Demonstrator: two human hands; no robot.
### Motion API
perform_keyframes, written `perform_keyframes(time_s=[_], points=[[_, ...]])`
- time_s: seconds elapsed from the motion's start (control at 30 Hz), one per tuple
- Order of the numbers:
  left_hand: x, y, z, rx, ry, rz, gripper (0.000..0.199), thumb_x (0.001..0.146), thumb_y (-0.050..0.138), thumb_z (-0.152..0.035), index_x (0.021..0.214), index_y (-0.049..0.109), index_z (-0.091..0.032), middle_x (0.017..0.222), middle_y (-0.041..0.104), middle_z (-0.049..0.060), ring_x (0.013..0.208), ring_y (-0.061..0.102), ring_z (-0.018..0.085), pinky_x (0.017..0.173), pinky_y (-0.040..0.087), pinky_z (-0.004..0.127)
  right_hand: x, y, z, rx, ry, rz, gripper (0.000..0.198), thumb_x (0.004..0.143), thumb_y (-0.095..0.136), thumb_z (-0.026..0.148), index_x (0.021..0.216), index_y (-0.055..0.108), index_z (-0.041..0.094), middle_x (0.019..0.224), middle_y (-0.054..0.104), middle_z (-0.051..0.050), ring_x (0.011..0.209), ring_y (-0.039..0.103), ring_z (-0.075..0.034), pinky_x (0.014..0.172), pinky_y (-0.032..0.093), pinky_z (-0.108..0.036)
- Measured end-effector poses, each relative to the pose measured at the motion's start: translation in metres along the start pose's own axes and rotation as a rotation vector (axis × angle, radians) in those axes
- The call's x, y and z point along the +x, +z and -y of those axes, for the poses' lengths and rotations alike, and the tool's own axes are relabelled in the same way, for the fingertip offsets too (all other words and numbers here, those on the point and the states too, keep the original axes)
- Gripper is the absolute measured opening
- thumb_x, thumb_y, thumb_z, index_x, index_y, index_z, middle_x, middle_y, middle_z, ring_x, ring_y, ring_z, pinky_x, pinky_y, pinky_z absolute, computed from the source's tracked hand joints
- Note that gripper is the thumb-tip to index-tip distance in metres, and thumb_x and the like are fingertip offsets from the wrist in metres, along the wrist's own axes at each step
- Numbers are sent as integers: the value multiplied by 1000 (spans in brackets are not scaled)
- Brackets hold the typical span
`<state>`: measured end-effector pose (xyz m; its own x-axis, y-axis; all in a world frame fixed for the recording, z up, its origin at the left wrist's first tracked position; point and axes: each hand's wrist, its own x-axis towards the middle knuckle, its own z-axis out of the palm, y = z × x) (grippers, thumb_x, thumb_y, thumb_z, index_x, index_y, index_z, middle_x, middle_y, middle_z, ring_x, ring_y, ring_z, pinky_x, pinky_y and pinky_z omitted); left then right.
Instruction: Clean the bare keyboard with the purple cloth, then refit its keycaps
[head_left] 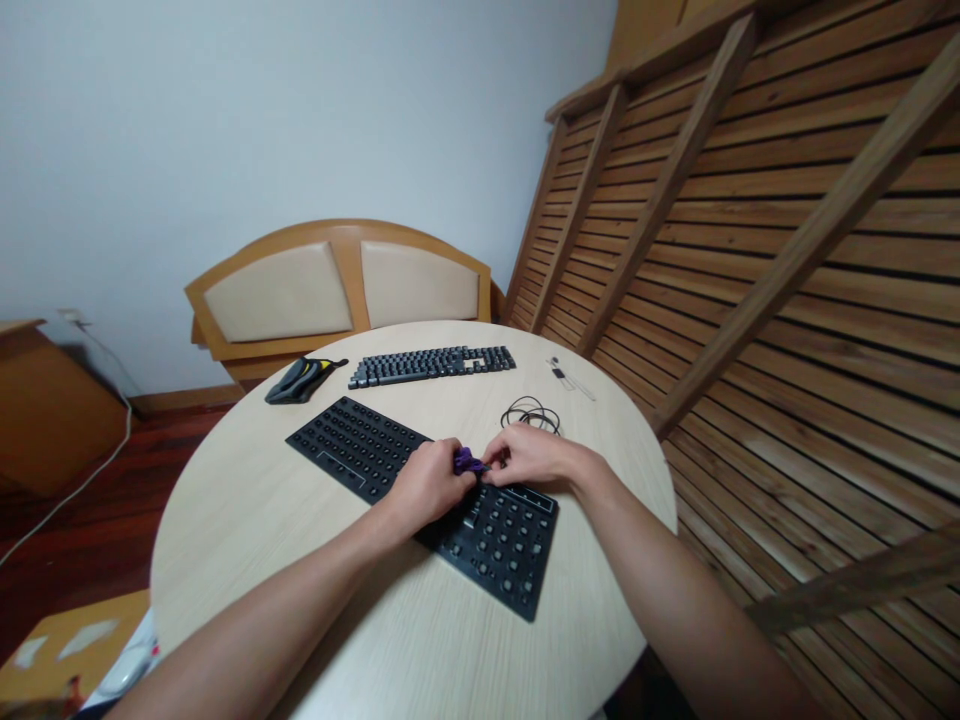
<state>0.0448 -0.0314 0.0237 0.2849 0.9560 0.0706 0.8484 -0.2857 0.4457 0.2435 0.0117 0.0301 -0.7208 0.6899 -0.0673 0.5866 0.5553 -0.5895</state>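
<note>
A black keyboard (499, 530) without keycaps lies at a slant across the round table, its switches bare. My left hand (435, 480) rests over the middle of it, fingers closed on a crumpled purple cloth (469, 461). Just right of the cloth, over the keyboard's far edge, my right hand (525, 455) has its thumb and fingers pinched together. What sits between those fingertips is too small to name. Behind my right hand a thin black cable (534, 402) lies coiled on the tabletop.
Loose dark keycaps (431, 364) are laid out in rows at the back of the round table (225, 520). A black and yellow object (300, 380) sits back left. Small slender items (574, 380) lie back right. Wooden slats (750, 250) rise on the right.
</note>
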Motion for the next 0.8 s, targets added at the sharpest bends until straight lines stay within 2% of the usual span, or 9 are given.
perform_keyframes(time_s=[0.17, 0.5, 0.8], points=[[10, 2, 7, -67, -46, -91, 10, 80, 61, -24, 84, 65, -15, 76, 70, 8, 68, 64, 20, 59, 39, 26, 2, 1, -4, -4, -9, 3, 21, 78, 67, 35, 78, 75, 16, 67, 68, 1, 59, 54, -12, 56, 32, -23], [16, 10, 5, -104, -13, -49, 12, 82, 61, -25, 82, 68, -15, 77, 72, 8, 70, 65, 20, 60, 41, 26, 2, 1, -7, 9, -12, 17, 24, 79, 67, 38, 75, 74, 16, 65, 66, 2, 58, 54, -11, 55, 33, -23], [10, 2, -8, 144, 8, -4, 17, 79, 63, -25, 91, 68, -15, 88, 74, 14, 84, 70, 28, 66, 46, 30, 3, 0, -14, 42, 43, 10, 31, 75, 73, 45, 84, 77, 16, 69, 70, 0, 62, 59, -13, 56, 37, -22]])
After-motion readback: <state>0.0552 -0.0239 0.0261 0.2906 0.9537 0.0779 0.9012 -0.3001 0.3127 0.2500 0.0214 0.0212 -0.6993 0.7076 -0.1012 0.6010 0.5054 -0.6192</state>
